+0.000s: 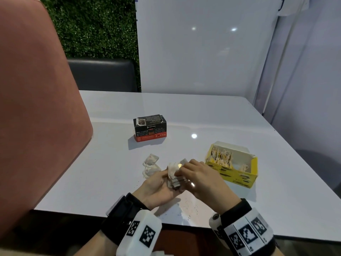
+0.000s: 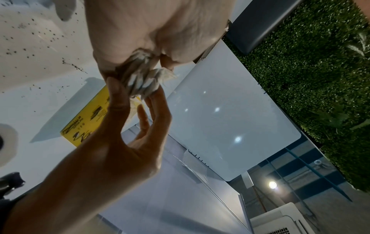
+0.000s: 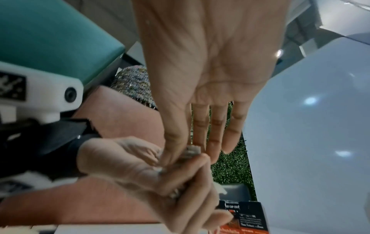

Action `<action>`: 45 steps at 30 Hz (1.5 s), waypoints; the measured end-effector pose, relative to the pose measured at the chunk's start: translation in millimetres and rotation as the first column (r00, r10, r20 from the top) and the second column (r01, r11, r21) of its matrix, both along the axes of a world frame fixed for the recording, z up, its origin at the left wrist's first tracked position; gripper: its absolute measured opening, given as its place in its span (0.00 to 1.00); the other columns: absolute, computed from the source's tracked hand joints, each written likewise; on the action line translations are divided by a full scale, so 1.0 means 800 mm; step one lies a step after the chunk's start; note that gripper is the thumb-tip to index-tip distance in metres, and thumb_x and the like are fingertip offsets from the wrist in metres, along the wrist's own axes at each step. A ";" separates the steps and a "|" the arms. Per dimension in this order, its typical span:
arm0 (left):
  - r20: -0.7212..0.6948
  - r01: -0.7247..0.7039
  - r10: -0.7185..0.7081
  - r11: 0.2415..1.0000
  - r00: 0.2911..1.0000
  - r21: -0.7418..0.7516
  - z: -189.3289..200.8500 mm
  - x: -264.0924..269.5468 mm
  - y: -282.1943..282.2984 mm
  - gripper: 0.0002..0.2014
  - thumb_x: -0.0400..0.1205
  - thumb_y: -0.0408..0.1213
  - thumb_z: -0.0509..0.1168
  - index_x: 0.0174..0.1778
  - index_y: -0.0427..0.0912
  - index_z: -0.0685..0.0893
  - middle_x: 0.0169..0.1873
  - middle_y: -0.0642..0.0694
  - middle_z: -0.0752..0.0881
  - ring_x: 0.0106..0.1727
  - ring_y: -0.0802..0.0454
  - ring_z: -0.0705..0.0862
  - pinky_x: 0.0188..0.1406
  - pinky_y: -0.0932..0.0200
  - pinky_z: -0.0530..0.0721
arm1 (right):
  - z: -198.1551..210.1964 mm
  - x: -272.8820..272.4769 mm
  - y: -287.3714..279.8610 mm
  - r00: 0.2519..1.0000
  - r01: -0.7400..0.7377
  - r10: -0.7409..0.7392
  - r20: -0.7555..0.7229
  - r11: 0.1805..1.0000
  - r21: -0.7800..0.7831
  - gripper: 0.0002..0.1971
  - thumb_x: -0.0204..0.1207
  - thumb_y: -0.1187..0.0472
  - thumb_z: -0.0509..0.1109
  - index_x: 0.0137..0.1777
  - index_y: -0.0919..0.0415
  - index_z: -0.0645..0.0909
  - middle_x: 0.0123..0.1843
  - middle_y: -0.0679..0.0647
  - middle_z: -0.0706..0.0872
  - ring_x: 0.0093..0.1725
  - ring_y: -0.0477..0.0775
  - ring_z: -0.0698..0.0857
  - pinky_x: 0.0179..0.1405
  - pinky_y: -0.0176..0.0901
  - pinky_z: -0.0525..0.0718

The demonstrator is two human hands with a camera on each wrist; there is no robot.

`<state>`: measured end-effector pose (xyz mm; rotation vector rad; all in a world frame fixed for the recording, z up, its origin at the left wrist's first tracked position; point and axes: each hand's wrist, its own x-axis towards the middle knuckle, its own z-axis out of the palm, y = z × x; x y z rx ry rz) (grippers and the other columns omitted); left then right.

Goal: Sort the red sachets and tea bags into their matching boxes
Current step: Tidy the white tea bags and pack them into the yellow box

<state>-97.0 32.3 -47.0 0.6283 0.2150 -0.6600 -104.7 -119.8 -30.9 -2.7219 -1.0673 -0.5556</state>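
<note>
My left hand [image 1: 158, 185] lies palm up near the table's front edge and grips a stack of white tea bags [image 1: 173, 175]. My right hand [image 1: 198, 174] meets it from the right, thumb and forefinger pinching the top of the same stack [image 3: 192, 151]; its other fingers are straight. In the left wrist view the bundle [image 2: 143, 79] sits between both hands. The open yellow box [image 1: 238, 177], holding several tea bags, stands just right of my hands. The black and red box [image 1: 149, 129] stands farther back at the centre. I see no red sachets.
Two loose tea bags [image 1: 150, 164] lie on the white table [image 1: 239, 119] left of my hands. Dark tea crumbs [image 1: 190, 206] speckle the table near the front edge. A pink chair back [image 1: 36, 108] rises at the left, a white wall panel behind.
</note>
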 end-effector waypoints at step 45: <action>0.348 0.257 -0.402 0.882 0.847 0.394 0.009 -0.010 -0.006 0.25 0.74 0.22 0.64 0.67 0.39 0.70 0.42 0.45 0.80 0.42 0.55 0.82 0.48 0.59 0.84 | 0.020 -0.001 -0.049 0.780 0.210 0.133 -0.611 0.864 0.457 0.25 0.73 0.53 0.71 0.70 0.49 0.69 0.62 0.42 0.81 0.57 0.37 0.82 0.52 0.28 0.82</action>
